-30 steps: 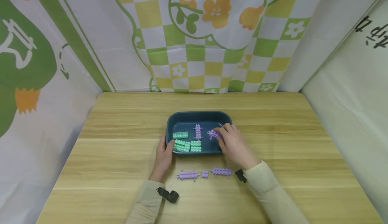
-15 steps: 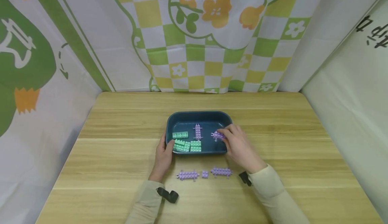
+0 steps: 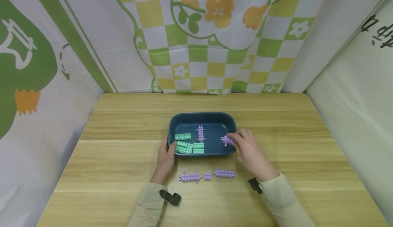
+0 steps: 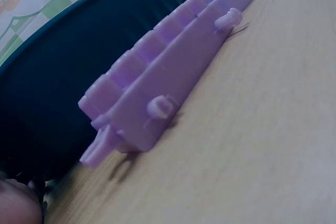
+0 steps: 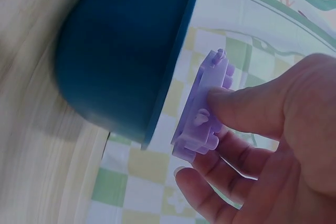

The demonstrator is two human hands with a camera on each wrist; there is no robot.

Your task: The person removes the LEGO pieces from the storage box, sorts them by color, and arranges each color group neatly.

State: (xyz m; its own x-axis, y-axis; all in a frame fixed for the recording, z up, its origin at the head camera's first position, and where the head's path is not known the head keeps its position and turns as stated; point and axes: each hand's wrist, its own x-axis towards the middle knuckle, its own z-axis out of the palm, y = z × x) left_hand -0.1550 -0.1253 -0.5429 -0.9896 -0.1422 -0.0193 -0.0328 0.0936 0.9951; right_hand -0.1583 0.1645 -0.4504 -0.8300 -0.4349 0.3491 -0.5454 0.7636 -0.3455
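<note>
My right hand [image 3: 252, 153] pinches a long purple building brick [image 5: 199, 103] between thumb and fingers, over the right side of a dark blue tray [image 3: 202, 114]. In the right wrist view the brick is apart from the tray's rim, with small pegs on its sides. At the tray's front left corner my left hand [image 3: 165, 158] grips the rim, the thumb over the edge. Inside the tray lie another purple brick [image 3: 201, 133] and several green bricks [image 3: 183, 137]. Before it on the table are a purple brick [image 4: 168, 69], a small square purple brick [image 3: 207, 176] and another long purple one [image 3: 225, 174].
The wooden table [image 3: 129, 124] extends around the tray on all sides. A checked, flowered curtain [image 3: 196, 63] hangs along its back edge, with pale printed sheets [image 3: 353, 94] at the sides.
My right hand has moved to the right with the purple brick, from above the tray's inside to its right rim. My left hand stays in place.
</note>
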